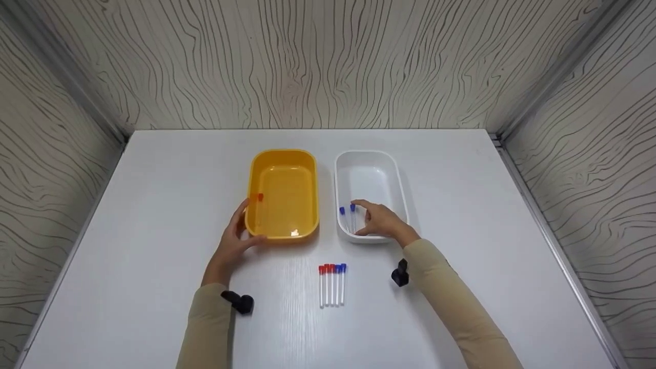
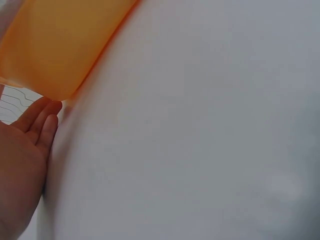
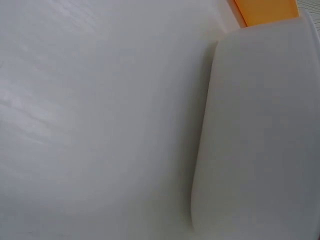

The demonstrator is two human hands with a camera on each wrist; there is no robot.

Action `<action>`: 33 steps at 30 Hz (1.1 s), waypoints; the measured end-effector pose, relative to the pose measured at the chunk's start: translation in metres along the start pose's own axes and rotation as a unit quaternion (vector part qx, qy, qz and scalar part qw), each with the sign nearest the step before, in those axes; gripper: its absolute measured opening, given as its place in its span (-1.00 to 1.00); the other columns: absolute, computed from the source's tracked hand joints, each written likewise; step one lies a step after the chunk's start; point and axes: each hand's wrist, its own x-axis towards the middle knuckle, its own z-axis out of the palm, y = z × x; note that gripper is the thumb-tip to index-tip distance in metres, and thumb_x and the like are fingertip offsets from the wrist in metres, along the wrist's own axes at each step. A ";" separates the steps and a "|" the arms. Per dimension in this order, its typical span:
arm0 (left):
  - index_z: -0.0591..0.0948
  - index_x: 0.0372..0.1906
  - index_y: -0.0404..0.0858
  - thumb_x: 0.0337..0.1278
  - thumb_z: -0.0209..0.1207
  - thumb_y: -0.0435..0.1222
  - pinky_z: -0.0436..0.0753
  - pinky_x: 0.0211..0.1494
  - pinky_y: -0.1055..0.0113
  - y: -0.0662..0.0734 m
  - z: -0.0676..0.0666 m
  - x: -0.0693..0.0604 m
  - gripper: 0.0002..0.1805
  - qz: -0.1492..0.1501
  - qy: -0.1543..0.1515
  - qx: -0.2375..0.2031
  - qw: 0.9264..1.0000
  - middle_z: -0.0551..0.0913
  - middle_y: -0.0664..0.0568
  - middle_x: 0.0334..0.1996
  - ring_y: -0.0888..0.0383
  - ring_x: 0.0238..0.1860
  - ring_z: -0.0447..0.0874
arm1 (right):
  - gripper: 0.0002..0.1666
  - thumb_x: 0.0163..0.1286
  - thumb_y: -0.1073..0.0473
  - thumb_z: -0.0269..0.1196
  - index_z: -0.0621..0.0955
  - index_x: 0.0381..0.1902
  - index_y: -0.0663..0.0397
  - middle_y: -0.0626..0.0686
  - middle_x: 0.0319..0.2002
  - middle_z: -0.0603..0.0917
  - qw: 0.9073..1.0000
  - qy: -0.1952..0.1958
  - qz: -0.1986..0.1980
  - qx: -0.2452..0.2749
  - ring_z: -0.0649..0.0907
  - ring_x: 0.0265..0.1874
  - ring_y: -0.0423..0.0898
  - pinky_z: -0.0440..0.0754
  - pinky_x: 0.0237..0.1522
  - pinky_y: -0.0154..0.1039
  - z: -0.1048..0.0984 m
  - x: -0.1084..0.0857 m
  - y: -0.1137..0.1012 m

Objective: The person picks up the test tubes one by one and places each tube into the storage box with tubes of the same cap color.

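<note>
In the head view, my right hand (image 1: 382, 220) reaches into the near end of the white tray (image 1: 371, 154). Its index finger and thumb hold a blue-capped test tube (image 1: 352, 209) by its two ends. Another blue-capped tube (image 1: 342, 211) leans just left of it. My left hand (image 1: 233, 248) rests against the near left corner of the yellow tray (image 1: 284, 236), fingers along the side and thumb at the front. Inside lies a red-capped tube (image 1: 260, 198). The left wrist view shows extended fingers (image 2: 47, 130) at that tray's corner. The right hand is outside the right wrist view.
On the white table (image 1: 169, 179), a row of several capped tubes (image 1: 332, 287), red caps left and blue caps right, lies in front of the trays. A wood-grain panel (image 1: 307, 66) stands behind the table, with side panels at left and right.
</note>
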 end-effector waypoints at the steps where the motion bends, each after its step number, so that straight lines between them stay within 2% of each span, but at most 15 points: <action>1: 0.05 0.46 0.33 -0.02 0.40 -0.14 -0.16 0.62 -0.14 0.000 0.000 0.000 0.01 0.000 -0.001 0.001 1.000 0.16 0.13 0.51 0.09 0.51 0.13 | 0.00 0.04 0.11 0.49 0.29 0.42 -0.15 -0.01 -0.35 0.48 1.000 -0.001 0.004 0.001 0.43 -0.38 -0.13 0.37 -0.32 -0.32 0.000 0.000 0.000; 6: 0.05 0.47 0.31 0.00 0.39 -0.15 -0.17 0.61 -0.15 -0.001 -0.001 0.000 0.00 0.007 -0.003 -0.001 1.000 0.15 0.13 0.52 0.08 0.51 0.12 | 0.00 0.04 0.11 0.49 0.29 0.42 -0.13 0.04 -0.30 0.51 1.000 -0.001 0.005 0.004 0.44 -0.35 -0.12 0.40 -0.30 -0.31 0.001 0.000 0.000; 18: 0.06 0.45 0.38 -0.04 0.41 -0.09 -0.12 0.61 -0.16 -0.002 0.000 0.002 0.00 -0.007 0.004 0.004 1.000 0.17 0.17 0.50 0.11 0.49 0.15 | -0.02 0.04 0.12 0.48 0.31 0.42 -0.12 0.03 -0.30 0.52 1.000 0.001 0.004 0.005 0.44 -0.35 -0.13 0.41 -0.25 -0.31 0.000 0.000 -0.001; 24: 0.04 0.45 0.37 -0.04 0.40 -0.06 -0.09 0.62 -0.10 -0.001 0.000 0.001 0.01 -0.013 0.003 0.004 1.000 0.16 0.14 0.51 0.10 0.52 0.13 | -0.03 0.03 0.12 0.48 0.32 0.40 -0.05 0.00 -0.38 0.49 1.000 0.002 -0.012 0.006 0.42 -0.41 -0.14 0.39 -0.32 -0.32 -0.001 0.000 0.000; 33: 0.04 0.46 0.36 0.01 0.38 -0.08 -0.12 0.62 -0.11 0.000 -0.001 0.001 -0.02 -0.008 -0.002 0.010 1.000 0.17 0.13 0.50 0.10 0.49 0.16 | -0.01 -0.01 -0.01 0.51 0.36 0.38 -0.05 -0.02 -0.36 0.50 0.999 0.028 -0.022 0.014 0.41 -0.41 -0.15 0.36 -0.33 -0.33 -0.003 -0.003 -0.003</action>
